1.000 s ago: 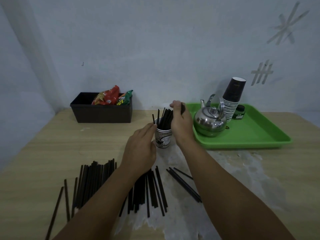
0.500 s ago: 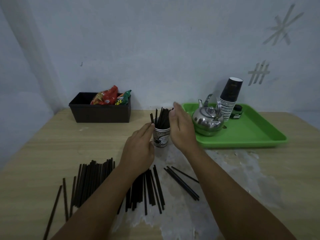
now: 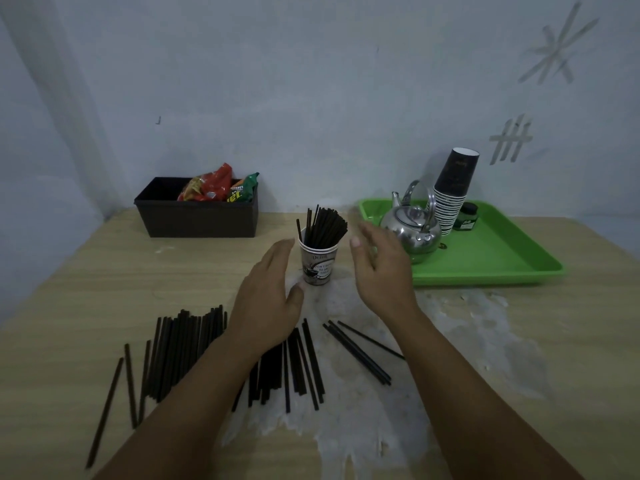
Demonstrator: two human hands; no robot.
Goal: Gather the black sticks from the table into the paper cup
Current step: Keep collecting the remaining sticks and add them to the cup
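Flanking the paper cup (image 3: 318,263) of black sticks (image 3: 323,226), left hand (image 3: 268,299) and right hand (image 3: 379,271) hover apart, fingers straight, holding nothing.

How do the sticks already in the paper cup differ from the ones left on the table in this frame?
The sticks in the paper cup stand nearly upright in one tight, leaning bunch; the sticks on the table lie flat. The cup's sticks sit inside the paper cup, while the table's are spread in several loose groups with a few strays at the left. Both sets are thin, black and straight. Neither the left hand nor the right hand holds any.
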